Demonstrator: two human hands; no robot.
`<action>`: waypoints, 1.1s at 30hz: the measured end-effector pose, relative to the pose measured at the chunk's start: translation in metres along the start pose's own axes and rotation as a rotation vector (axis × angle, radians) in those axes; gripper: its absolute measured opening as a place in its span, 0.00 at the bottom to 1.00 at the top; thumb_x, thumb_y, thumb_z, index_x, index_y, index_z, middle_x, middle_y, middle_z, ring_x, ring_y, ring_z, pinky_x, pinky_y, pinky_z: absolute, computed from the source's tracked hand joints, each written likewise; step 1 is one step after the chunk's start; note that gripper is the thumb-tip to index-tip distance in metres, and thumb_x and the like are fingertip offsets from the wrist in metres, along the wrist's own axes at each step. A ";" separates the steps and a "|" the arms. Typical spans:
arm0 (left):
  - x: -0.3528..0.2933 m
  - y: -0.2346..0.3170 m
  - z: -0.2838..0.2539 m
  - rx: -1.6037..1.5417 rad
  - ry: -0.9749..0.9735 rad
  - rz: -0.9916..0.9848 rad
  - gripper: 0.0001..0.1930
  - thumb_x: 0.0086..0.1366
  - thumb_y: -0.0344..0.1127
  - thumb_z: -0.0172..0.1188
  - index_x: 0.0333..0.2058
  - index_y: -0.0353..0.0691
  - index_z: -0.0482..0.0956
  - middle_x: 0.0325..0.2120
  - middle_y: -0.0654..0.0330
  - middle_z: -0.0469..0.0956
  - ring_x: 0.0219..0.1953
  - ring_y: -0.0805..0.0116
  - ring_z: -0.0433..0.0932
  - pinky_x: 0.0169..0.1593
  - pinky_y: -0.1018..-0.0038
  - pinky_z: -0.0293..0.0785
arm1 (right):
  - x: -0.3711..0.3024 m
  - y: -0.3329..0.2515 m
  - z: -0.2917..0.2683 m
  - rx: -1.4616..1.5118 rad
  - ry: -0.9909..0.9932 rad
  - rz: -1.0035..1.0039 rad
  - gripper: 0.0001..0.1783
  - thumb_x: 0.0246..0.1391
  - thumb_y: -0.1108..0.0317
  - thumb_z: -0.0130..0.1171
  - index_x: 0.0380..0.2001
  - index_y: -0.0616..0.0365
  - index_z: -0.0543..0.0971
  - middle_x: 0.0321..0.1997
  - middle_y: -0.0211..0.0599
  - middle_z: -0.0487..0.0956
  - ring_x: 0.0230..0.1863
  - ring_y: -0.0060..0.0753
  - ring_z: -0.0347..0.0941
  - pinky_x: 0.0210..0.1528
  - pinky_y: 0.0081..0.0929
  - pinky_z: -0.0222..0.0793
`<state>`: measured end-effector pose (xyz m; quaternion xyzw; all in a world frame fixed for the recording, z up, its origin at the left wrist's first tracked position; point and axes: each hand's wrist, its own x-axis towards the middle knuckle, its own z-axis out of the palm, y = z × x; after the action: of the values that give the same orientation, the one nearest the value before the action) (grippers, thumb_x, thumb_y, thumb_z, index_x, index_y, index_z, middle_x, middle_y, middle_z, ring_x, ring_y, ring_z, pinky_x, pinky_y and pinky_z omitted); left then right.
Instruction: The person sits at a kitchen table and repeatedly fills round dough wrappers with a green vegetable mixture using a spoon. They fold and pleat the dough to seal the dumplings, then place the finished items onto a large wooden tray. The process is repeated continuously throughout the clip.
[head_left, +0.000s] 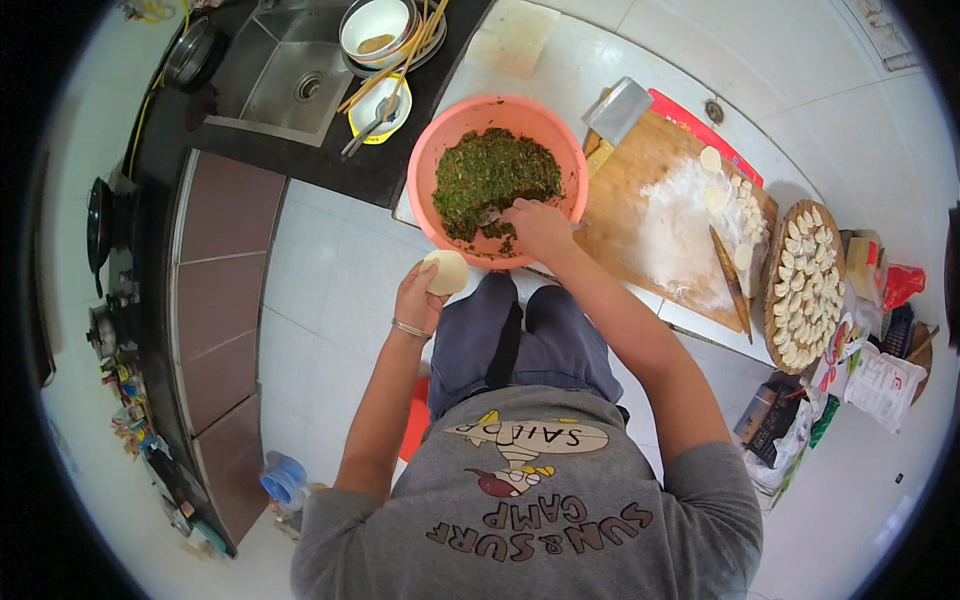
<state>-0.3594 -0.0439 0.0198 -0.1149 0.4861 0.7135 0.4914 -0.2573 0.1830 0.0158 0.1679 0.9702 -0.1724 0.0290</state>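
One pink basin (pixel 424 205) stands between the dark counter (pixel 320 165) and floured board (pixel 615 215).

Centre: pink basin (pixel 424 150) of chopped green filling (pixel 495 168); right hand (pixel 537 228) inside, gripping partly hidden utensil (pixel 488 216). Below left of basin: left hand (pixel 415 302) holding round dough wrapper (pixel 447 272). Right: floured wooden board (pixel 615 215), cleaver (pixel 622 108), rolling pin (pixel 731 280); farther right, tray (pixel 771 310) of dumplings (pixel 806 285). Upper left: steel sink (pixel 270 90), bowls (pixel 378 22).
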 end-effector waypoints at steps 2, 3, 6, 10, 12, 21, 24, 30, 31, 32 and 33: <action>0.000 0.001 0.001 0.005 0.003 -0.004 0.17 0.66 0.33 0.51 0.51 0.32 0.68 0.47 0.52 0.75 0.48 0.60 0.77 0.51 0.64 0.76 | 0.007 -0.004 0.007 -0.016 -0.004 0.006 0.06 0.46 0.73 0.55 0.29 0.59 0.79 0.36 0.36 0.75 0.41 0.36 0.76 0.35 0.32 0.78; 0.000 0.002 0.002 0.009 0.005 -0.002 0.17 0.66 0.33 0.51 0.51 0.32 0.68 0.47 0.52 0.75 0.48 0.60 0.77 0.51 0.64 0.76 | 0.009 -0.006 0.012 -0.022 -0.009 0.009 0.06 0.46 0.74 0.55 0.29 0.60 0.79 0.36 0.37 0.75 0.41 0.36 0.76 0.35 0.32 0.78; 0.001 0.001 -0.002 0.004 0.002 0.011 0.17 0.66 0.33 0.52 0.51 0.32 0.68 0.46 0.52 0.75 0.47 0.60 0.77 0.50 0.64 0.76 | 0.015 -0.016 0.023 -0.026 -0.016 0.050 0.06 0.45 0.74 0.56 0.29 0.60 0.79 0.36 0.39 0.75 0.40 0.38 0.77 0.34 0.31 0.78; 0.004 -0.002 -0.012 -0.019 0.000 0.013 0.17 0.65 0.33 0.52 0.51 0.32 0.68 0.46 0.53 0.76 0.47 0.60 0.77 0.50 0.64 0.76 | 0.016 -0.026 0.033 -0.013 -0.070 0.115 0.05 0.46 0.74 0.55 0.28 0.61 0.79 0.36 0.42 0.77 0.39 0.41 0.78 0.35 0.34 0.78; 0.004 -0.001 -0.012 -0.015 0.004 0.013 0.17 0.65 0.33 0.52 0.50 0.32 0.68 0.46 0.53 0.76 0.47 0.60 0.77 0.50 0.64 0.76 | 0.018 -0.028 0.034 0.019 -0.077 0.137 0.05 0.46 0.73 0.55 0.27 0.61 0.80 0.35 0.43 0.78 0.38 0.42 0.79 0.36 0.35 0.78; 0.007 0.006 -0.013 -0.023 0.034 0.043 0.14 0.65 0.32 0.52 0.48 0.34 0.70 0.45 0.53 0.76 0.46 0.60 0.78 0.49 0.65 0.77 | 0.015 -0.009 0.029 0.224 -0.240 0.227 0.09 0.45 0.74 0.54 0.30 0.62 0.81 0.35 0.49 0.80 0.39 0.49 0.78 0.38 0.42 0.76; 0.009 0.011 -0.010 -0.034 0.029 0.054 0.13 0.65 0.31 0.52 0.47 0.34 0.70 0.44 0.53 0.76 0.46 0.60 0.78 0.49 0.64 0.77 | 0.019 0.007 0.032 0.292 -0.353 0.209 0.12 0.45 0.74 0.53 0.34 0.57 0.82 0.36 0.47 0.80 0.40 0.50 0.78 0.40 0.44 0.75; 0.016 0.014 -0.012 -0.005 0.008 0.082 0.14 0.65 0.33 0.53 0.48 0.34 0.70 0.45 0.53 0.76 0.46 0.61 0.78 0.49 0.65 0.77 | 0.016 0.011 0.035 0.286 -0.241 0.155 0.13 0.45 0.75 0.54 0.35 0.52 0.83 0.39 0.45 0.80 0.41 0.47 0.77 0.42 0.41 0.74; 0.016 0.015 -0.011 0.004 0.006 0.090 0.15 0.65 0.33 0.53 0.48 0.34 0.69 0.45 0.53 0.76 0.46 0.61 0.78 0.49 0.65 0.77 | 0.016 0.009 0.038 0.283 -0.245 0.157 0.13 0.45 0.75 0.54 0.34 0.52 0.83 0.38 0.45 0.80 0.41 0.47 0.77 0.42 0.41 0.74; 0.016 0.015 -0.012 0.003 0.007 0.090 0.15 0.65 0.33 0.53 0.48 0.34 0.69 0.45 0.53 0.76 0.46 0.61 0.78 0.49 0.65 0.77 | 0.018 0.006 0.038 0.280 -0.249 0.159 0.13 0.45 0.75 0.54 0.34 0.52 0.83 0.38 0.45 0.80 0.41 0.47 0.77 0.42 0.41 0.74; 0.016 0.015 -0.012 0.002 0.008 0.091 0.15 0.65 0.33 0.53 0.48 0.34 0.70 0.45 0.53 0.76 0.46 0.61 0.78 0.49 0.65 0.77 | 0.019 0.003 0.038 0.278 -0.254 0.161 0.13 0.46 0.75 0.55 0.34 0.51 0.83 0.38 0.44 0.80 0.41 0.47 0.77 0.42 0.41 0.75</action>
<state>-0.3837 -0.0449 0.0120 -0.0949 0.4936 0.7339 0.4569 -0.2740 0.1785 -0.0232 0.2241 0.9091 -0.3214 0.1415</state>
